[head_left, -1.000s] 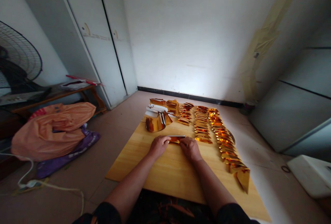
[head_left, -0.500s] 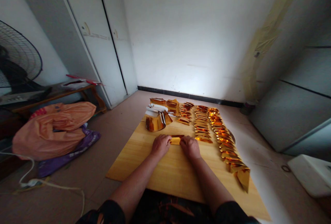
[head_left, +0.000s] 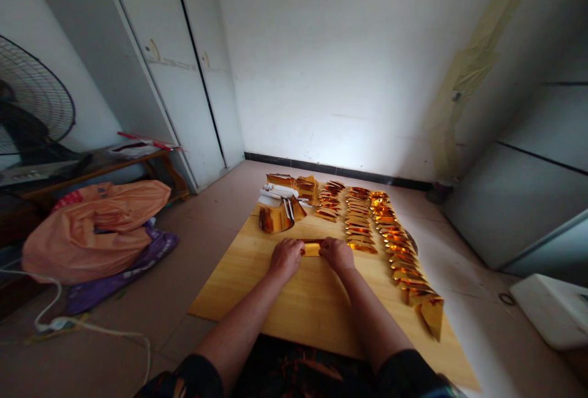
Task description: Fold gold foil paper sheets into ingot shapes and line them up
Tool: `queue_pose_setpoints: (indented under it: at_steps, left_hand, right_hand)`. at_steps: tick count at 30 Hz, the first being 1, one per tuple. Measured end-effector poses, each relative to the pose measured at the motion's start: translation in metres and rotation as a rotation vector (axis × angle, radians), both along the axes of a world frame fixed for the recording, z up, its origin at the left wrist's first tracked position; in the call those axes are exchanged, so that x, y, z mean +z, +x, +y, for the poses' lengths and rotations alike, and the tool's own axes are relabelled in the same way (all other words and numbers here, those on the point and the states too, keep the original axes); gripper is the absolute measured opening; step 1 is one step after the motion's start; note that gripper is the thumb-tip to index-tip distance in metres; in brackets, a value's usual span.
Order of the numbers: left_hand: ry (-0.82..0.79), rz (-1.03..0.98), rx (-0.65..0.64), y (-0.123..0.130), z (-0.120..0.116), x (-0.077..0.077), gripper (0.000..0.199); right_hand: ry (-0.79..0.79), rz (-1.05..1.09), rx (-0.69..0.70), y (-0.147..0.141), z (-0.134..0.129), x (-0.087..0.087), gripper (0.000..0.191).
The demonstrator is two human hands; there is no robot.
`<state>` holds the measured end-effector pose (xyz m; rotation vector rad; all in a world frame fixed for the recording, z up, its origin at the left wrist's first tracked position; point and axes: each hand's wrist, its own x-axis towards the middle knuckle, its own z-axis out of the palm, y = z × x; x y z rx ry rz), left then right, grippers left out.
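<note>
A small strip of folded gold foil paper (head_left: 313, 248) is stretched between my two hands, just above or on the wooden board (head_left: 303, 306). My left hand (head_left: 286, 257) grips its left end with closed fingers. The opposite end is pinched by my right hand (head_left: 337, 254). Behind my left hand lies a curved stack of gold foil sheets (head_left: 274, 217). Right of my right hand, folded gold foil pieces (head_left: 361, 226) lie in a row, and a longer row of overlapping gold pieces (head_left: 399, 251) runs toward the board's right edge. My fingertips are partly hidden.
White paper (head_left: 278, 192) and more foil bundles (head_left: 307, 188) sit at the board's far left. On the floor at left lie an orange plastic bag (head_left: 92, 232), a purple bag (head_left: 124, 275) and a white cable (head_left: 110, 332). A white box (head_left: 554, 312) stands at right.
My right hand has shifted very slightly at its end of the foil strip. Both hands keep their hold, and the surrounding things look the same.
</note>
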<state>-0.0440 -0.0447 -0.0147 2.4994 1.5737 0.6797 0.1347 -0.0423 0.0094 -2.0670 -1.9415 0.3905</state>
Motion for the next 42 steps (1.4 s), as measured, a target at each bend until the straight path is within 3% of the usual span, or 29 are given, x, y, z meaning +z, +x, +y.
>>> queue_pose_setpoints:
  at_steps: [8,16,20,29,35,42]
  left_hand:
    - [0.027,0.114,0.025,0.004,-0.007,0.003,0.026]
    - [0.079,0.15,-0.024,0.011,-0.015,0.014,0.019]
    - [0.049,0.191,-0.101,0.014,-0.018,0.016,0.022]
    - [0.032,0.269,-0.059,0.015,-0.029,0.014,0.031]
    - [0.037,0.212,-0.068,0.011,-0.032,0.014,0.028]
    - [0.025,0.311,-0.029,0.014,-0.035,0.017,0.024]
  right_hand:
    - [-0.016,-0.021,-0.019,0.0,0.004,-0.001,0.007]
    - [0.227,-0.18,0.114,-0.001,-0.015,-0.009,0.019]
    - [0.186,-0.213,0.156,-0.001,-0.018,-0.01,0.023]
    - [0.088,-0.141,0.02,-0.011,-0.018,0.001,0.023]
    - [0.08,-0.153,-0.062,-0.023,-0.019,0.001,0.044]
    - [-0.021,-0.106,-0.088,-0.019,-0.017,0.008,0.035]
